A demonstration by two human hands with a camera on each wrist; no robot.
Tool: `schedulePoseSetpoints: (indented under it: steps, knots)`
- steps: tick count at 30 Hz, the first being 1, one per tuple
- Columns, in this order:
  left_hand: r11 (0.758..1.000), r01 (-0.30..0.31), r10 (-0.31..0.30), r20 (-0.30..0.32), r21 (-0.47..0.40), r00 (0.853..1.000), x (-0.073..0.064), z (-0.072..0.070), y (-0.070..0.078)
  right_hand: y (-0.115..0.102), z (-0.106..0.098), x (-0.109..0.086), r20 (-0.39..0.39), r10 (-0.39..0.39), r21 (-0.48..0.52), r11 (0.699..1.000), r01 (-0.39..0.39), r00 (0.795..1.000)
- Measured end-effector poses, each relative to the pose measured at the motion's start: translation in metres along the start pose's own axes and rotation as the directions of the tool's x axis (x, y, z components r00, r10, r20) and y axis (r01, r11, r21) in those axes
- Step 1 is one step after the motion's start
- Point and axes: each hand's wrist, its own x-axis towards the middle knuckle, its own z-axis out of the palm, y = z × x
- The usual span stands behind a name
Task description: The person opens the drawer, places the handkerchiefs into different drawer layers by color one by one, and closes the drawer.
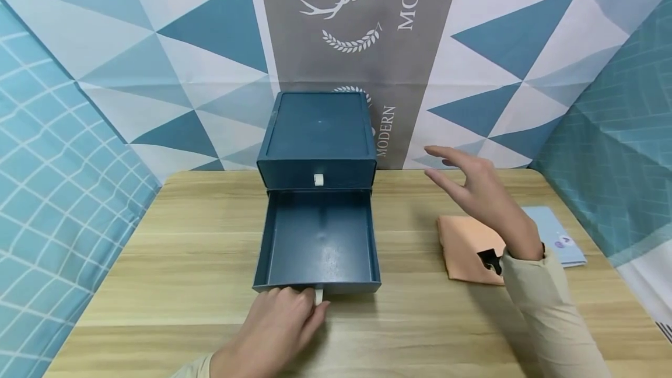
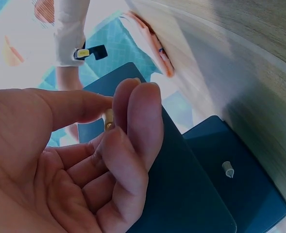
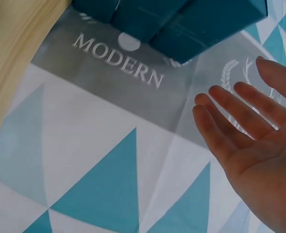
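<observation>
A dark blue drawer cabinet point(image 1: 317, 124) stands against the back wall. Its top drawer front, with a white knob point(image 1: 318, 179), sits flush. Below it a drawer point(image 1: 325, 249) is pulled out, and its inside shows bare. My left hand point(image 1: 278, 319) pinches this drawer's knob point(image 2: 109, 119) between thumb and fingers. Another drawer front with a pale knob point(image 2: 227, 169) appears beyond it in the left wrist view. To the right of the cabinet my right hand point(image 1: 478, 185) hovers with fingers spread apart and holds nothing.
A folded orange cloth point(image 1: 462, 241) lies on the wooden table point(image 1: 199, 249) under the right forearm. Next to it lies a flat light blue item point(image 1: 559, 244), partly hidden by the arm. Patterned fabric walls point(image 1: 210, 34) enclose the back and sides.
</observation>
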Motion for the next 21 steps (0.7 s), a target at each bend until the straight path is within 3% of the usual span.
schedulePoseSetpoints:
  steps: [12,21]
  knots:
    - [1.0,-0.001,0.001,-0.007,0.01,1.0,-0.001,0.0,0.0,0.019,-0.009,-0.029,0.104,0.111,-0.046,0.993,-0.107,0.988]
    - [1.0,-0.013,0.014,-0.041,0.026,0.999,-0.002,0.001,-0.001,0.051,-0.032,-0.057,0.08,0.171,-0.129,0.979,-0.16,0.982]
